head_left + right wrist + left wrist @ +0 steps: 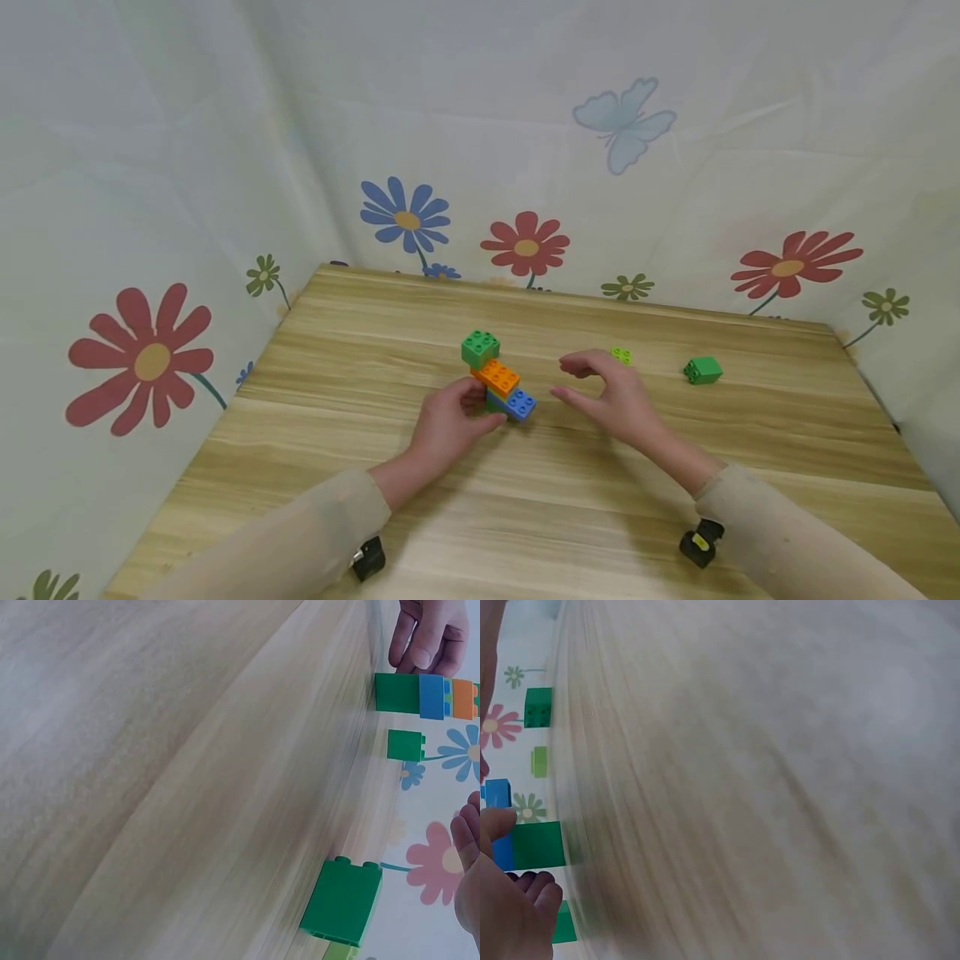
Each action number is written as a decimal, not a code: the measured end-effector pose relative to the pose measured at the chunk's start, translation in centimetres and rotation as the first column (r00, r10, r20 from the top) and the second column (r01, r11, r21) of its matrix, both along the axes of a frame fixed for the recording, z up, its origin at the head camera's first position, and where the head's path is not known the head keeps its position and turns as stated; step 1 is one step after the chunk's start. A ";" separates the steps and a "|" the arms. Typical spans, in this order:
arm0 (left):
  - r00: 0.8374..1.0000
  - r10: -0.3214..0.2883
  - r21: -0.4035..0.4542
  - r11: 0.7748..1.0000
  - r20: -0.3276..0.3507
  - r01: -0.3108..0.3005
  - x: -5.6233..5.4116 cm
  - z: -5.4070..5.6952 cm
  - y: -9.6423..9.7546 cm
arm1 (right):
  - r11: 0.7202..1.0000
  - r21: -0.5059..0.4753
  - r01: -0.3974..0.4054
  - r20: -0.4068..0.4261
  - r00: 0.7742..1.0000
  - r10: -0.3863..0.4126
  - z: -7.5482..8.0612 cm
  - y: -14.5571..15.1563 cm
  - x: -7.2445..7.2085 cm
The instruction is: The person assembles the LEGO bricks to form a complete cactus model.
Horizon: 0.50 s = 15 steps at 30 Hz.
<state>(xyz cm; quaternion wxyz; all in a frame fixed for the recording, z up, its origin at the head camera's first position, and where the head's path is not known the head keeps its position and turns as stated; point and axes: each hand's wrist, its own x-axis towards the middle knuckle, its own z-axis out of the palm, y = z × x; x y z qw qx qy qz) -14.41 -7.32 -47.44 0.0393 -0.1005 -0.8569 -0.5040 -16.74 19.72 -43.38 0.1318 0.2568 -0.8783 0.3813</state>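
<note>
Left grip point(447, 423) holds the brick stack point(498, 378) low; right grip point(621, 402), wide, hangs to its right.

At upper right, the left hand point(439, 634) meets a block stack point(397, 693) of green, blue and orange, a small green block point(405, 745) just below. Lower right: a large-looking green block point(341, 901), a lime block point(342, 951) partly behind it. The right hand point(469, 881) edges in at right, before flowered cloth point(412, 930); wooden table point(165, 765) fills the left.
</note>
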 end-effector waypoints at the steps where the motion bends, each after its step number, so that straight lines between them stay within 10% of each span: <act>1: 1.000 0.005 -0.003 1.000 0.003 -0.005 -0.1 0.0 0.1 | 1.000 0.004 0.003 -0.005 1.000 -0.003 0.0 0.1 0.0; 15: 0.999 0.023 -0.087 0.996 -0.040 -0.026 -0.4 -0.3 0.5 | 1.000 0.022 0.011 -0.027 1.000 -0.011 0.0 0.5 -0.1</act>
